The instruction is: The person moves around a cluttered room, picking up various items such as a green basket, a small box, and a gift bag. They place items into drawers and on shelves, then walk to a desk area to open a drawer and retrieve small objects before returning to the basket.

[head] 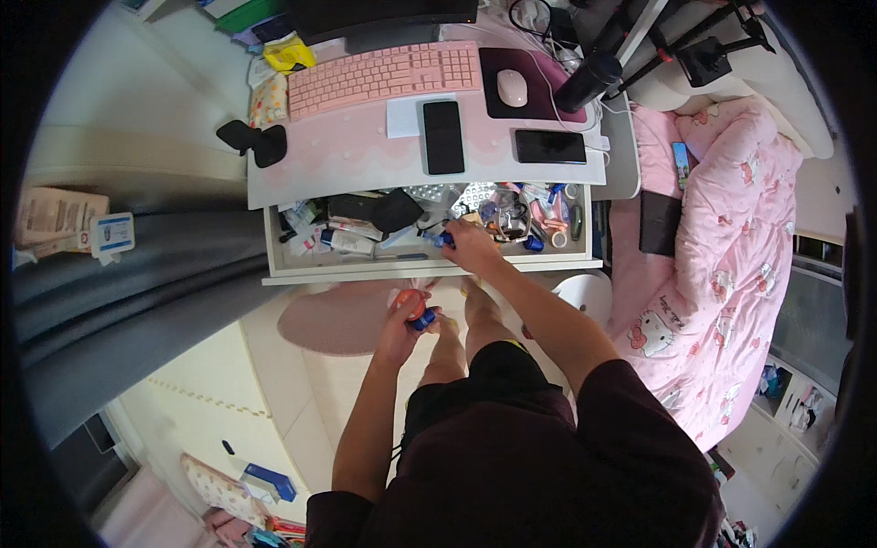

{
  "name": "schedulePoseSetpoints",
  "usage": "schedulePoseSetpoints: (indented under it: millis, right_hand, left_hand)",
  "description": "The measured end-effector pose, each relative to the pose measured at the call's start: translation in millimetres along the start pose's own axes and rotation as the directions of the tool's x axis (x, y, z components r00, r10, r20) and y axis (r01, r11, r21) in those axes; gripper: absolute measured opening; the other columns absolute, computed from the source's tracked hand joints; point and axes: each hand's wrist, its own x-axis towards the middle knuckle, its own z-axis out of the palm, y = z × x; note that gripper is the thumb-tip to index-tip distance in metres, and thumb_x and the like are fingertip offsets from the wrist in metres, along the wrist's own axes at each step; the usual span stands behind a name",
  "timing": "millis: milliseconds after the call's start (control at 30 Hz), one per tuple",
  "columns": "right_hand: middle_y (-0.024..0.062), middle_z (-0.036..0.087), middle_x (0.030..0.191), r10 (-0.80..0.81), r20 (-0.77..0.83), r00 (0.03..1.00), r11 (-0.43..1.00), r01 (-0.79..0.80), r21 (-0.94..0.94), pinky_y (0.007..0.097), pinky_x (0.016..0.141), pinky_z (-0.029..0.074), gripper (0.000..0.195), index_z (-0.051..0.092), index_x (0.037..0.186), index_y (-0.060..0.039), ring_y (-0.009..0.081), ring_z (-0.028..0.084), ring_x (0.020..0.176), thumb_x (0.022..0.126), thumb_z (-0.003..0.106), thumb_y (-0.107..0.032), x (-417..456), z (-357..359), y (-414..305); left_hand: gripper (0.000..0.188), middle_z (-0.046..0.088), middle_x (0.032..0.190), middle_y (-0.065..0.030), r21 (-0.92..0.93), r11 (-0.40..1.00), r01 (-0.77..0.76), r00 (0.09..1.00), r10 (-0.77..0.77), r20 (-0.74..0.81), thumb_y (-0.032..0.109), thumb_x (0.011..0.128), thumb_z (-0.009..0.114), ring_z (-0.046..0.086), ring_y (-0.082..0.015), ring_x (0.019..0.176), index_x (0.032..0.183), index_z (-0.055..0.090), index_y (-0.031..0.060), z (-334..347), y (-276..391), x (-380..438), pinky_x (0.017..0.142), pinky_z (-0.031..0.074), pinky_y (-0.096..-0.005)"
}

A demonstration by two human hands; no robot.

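My left hand [403, 327] holds a round orange-red item [409, 304] together with a small blue one [422, 319], in front of and below the drawer's front edge. My right hand [473, 248] reaches into the open white desk drawer [438, 270], its fingers on a small blue-capped item [445, 238]. Around it in the drawer lie blister packs [473, 196], a black pouch [396, 210], a white tube with a blue cap [348, 242], a blue lid [533, 243] and a green bottle [575, 220].
On the desk above the drawer are a pink keyboard [384, 77], a white mouse [512, 88], two phones [444, 138] and a black cylinder [589, 81]. A bed with a pink quilt [726, 274] stands at right. A grey curtain [137, 274] hangs at left.
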Motion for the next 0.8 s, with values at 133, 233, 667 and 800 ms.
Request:
schedulePoseSetpoints:
  millis: [133,233,667,800]
  right_hand:
    - [0.0224,0.068,0.103,0.325,-0.108,0.939,0.841,-0.236,0.486,0.0453,0.084,0.055,0.031,0.063,0.108,-0.0009,0.0387,0.070,0.097,0.086,0.068,-0.021,-64.0,-22.9,61.4]
    - [0.0219,0.071,0.098,0.491,-0.203,0.847,0.828,-0.382,0.409,0.0455,0.082,0.056,0.035,0.065,0.113,-0.0042,0.0380,0.071,0.097,0.086,0.070,-0.026,-91.5,-53.5,116.6]
    - [0.0206,0.074,0.106,0.361,-0.032,0.932,0.855,-0.345,-0.387,0.0466,0.086,0.059,0.045,0.071,0.104,-0.0001,0.0375,0.072,0.098,0.080,0.080,-0.037,-61.5,-58.8,150.3]
    - [0.0197,0.072,0.092,0.337,-0.219,0.916,0.935,-0.354,-0.041,0.0455,0.074,0.058,0.044,0.068,0.100,0.0005,0.0367,0.072,0.084,0.084,0.079,-0.040,-94.1,-96.1,93.0]
  left_hand:
    - [0.031,0.060,0.128,-0.0161,-0.119,0.992,0.041,0.993,-0.028,0.114,0.030,0.103,0.059,0.068,-0.0353,0.107,0.121,0.058,0.0046,6.1,-1.0,-3.0,0.083,0.060,-0.0403]
    - [0.030,0.060,0.129,-0.0165,-0.209,0.973,0.099,0.985,-0.066,0.159,0.032,0.103,0.059,0.066,-0.0371,0.110,0.119,0.059,0.0054,1.8,-6.9,-0.5,0.084,0.059,-0.0435]
    - [0.035,0.054,0.144,-0.0211,-0.281,0.942,0.185,0.952,-0.101,0.290,0.039,0.101,0.059,0.053,-0.0444,0.132,0.113,0.065,0.0065,17.3,-9.3,3.1,0.106,0.050,-0.0578]
    - [0.036,0.052,0.146,-0.0210,-0.335,0.925,0.178,0.954,-0.078,0.290,0.041,0.101,0.059,0.047,-0.0464,0.138,0.114,0.065,0.0081,19.5,-5.1,-2.7,0.110,0.046,-0.0624]
